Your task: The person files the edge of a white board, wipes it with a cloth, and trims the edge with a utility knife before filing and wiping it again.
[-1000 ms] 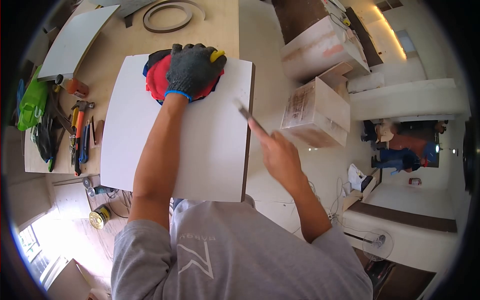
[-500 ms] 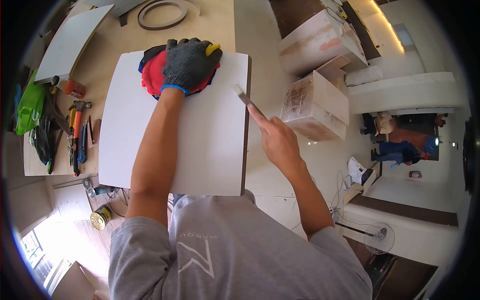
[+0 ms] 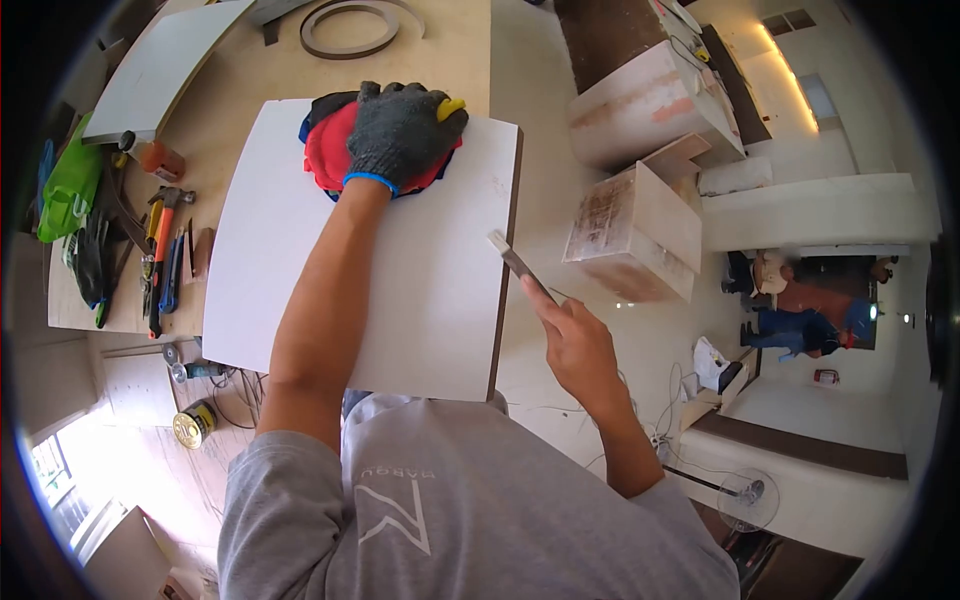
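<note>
My left hand [image 3: 398, 135], in a dark grey knit glove with a blue cuff, presses its curled fingers on a bundled red and dark blue cloth [image 3: 328, 150]. Something yellow [image 3: 451, 108] sticks out at its thumb side; the rest is hidden. Under the cloth lies a white panel [image 3: 420, 270] with a dark right edge. Bare, my right hand [image 3: 578, 345] grips a narrow flat grey tool [image 3: 526, 272] with a pale tip, index finger stretched along it. The tool slants across the panel's right edge, its tip over the white face.
On the wooden table [image 3: 250, 65] are a roll of edge banding [image 3: 352, 28], another white panel [image 3: 165, 65], an orange bottle [image 3: 160, 160], a hammer [image 3: 173, 205] and a glove [image 3: 92, 262]. White boxes [image 3: 635, 225] stand right, a fan [image 3: 748, 498] lower right. People [image 3: 800, 310] are in the background.
The tool and my right hand have moved down along the panel's right edge, toward my body. My left hand stays on the cloth. The view has shifted slightly.
</note>
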A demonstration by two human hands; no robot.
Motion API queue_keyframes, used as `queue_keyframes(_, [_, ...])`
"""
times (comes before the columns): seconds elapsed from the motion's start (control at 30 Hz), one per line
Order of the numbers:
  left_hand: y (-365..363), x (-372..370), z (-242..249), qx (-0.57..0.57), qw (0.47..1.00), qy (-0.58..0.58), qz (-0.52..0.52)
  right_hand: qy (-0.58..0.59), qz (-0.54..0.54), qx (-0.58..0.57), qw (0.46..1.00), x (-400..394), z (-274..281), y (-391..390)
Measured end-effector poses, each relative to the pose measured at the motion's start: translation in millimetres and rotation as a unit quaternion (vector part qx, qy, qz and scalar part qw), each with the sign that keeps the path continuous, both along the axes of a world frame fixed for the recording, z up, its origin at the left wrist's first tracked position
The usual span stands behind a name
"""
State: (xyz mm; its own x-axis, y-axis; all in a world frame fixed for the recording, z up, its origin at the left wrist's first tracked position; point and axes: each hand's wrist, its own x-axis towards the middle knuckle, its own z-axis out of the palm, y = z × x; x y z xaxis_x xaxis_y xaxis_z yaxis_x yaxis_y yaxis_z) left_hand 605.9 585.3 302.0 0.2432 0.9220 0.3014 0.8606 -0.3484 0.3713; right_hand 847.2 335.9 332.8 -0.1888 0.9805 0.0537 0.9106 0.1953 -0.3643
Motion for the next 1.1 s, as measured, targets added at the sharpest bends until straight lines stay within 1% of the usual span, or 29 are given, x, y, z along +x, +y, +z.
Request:
queue_keyframes(0.07, [-6,4,2,0.002,1.0,0.006,-0.004,-0.029,-0.006,0.002,1.0,3,-4,7])
queue_keyframes(0.13, [-1,6,-6,0.012,1.0,-0.013,-0.01,-0.062,-0.01,0.022,0.998,-1,-4,52])
queue_keyframes(0.17, [-1,5,-8,0.011,1.0,-0.011,-0.013,-0.054,0.001,0.042,0.998,-2,-6,61])
queue_keyframes(0.27, [1,3,-5,0.01,1.0,-0.008,-0.014,-0.074,-0.01,-0.016,0.997,-6,6,24])
queue_keyframes(0.37, [0,0,-2,0.017,1.0,0.002,0.005,0.016,0.009,0.024,1.0,-1,-4,-10])
queue_keyframes(0.4, [-5,5,-1,0.018,1.0,0.007,0.0,-0.004,0.002,0.035,0.999,-2,-8,-2])
queue_keyframes(0.47, [1,7,-8,0.01,1.0,-0.005,-0.006,-0.054,-0.002,0.066,0.996,-1,-12,49])
queue_keyframes(0.57, [1,3,-9,0.02,1.0,-0.006,-0.016,-0.078,0.009,0.057,0.995,-5,-11,63])
queue_keyframes(0.6, [1,3,-8,0.02,1.0,-0.006,-0.019,-0.074,0.007,0.03,0.997,-7,-6,47])
queue_keyframes(0.67, [-1,3,-9,0.015,1.0,-0.003,-0.013,-0.066,0.008,-0.03,0.997,-12,6,-12])
queue_keyframes(0.77, [-2,2,-6,0.003,1.0,0.009,-0.007,-0.025,0.016,-0.001,1.0,-8,5,-38])
queue_keyframes(0.8, [-3,3,-4,-0.008,1.0,0.007,-0.012,-0.028,0.009,0.008,1.0,-10,1,-28])
queue_keyframes(0.83, [-2,5,-2,-0.016,1.0,0.003,-0.013,-0.034,0.007,0.02,0.999,-11,-6,1])
queue_keyframes(0.9, [-1,6,-8,0.009,1.0,0.003,-0.008,-0.055,0.01,0.037,0.998,-12,-8,22])
queue_keyframes(1.0, [3,5,-12,0.043,0.999,-0.002,-0.011,-0.072,0.003,-0.012,0.997,-9,6,-24])
queue_keyframes(1.03, [1,4,-13,0.049,0.999,-0.005,-0.01,-0.058,-0.01,-0.06,0.997,-6,10,-39])
queue_keyframes(1.1, [-1,1,-8,0.012,1.0,0.0,-0.007,-0.052,-0.01,-0.028,0.998,-13,6,-26])
